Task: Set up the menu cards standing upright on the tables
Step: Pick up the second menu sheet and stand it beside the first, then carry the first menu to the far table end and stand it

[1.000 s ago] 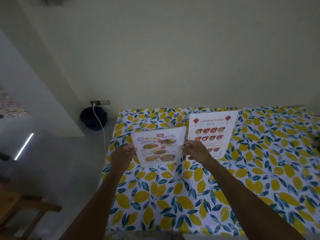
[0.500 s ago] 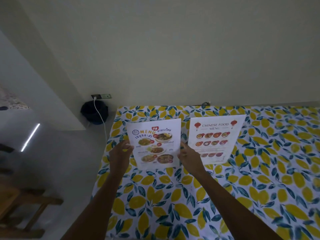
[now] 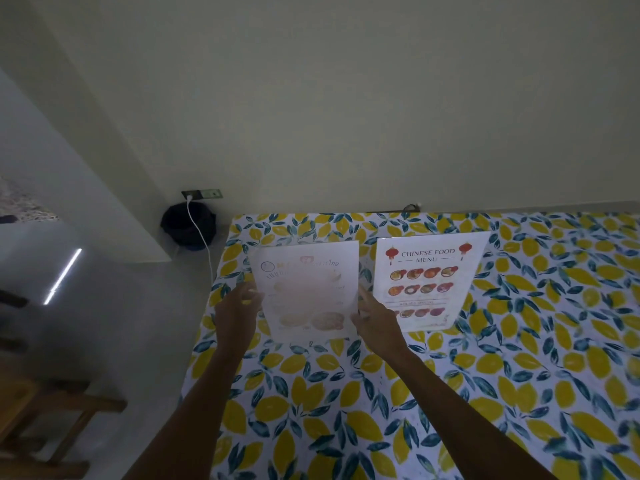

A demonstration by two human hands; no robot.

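Two menu cards stand near the table's far edge, side by side and facing me. I have the left hand [image 3: 237,311] at the left edge of the Thai menu [image 3: 308,292] and the right hand [image 3: 375,322] at its right edge, one on each side so the card cannot lean either way while I square it. Fingers on both hands look spread and loose, touching or just beside the card's edges; I cannot tell whether they pinch it. Glare washes out the print. Beside it, apart by a narrow gap, the Chinese menu [image 3: 427,282] stands alone on the tablecloth [image 3: 346,410], so I judge that one done. Next I would let go gently and watch for a wobble.
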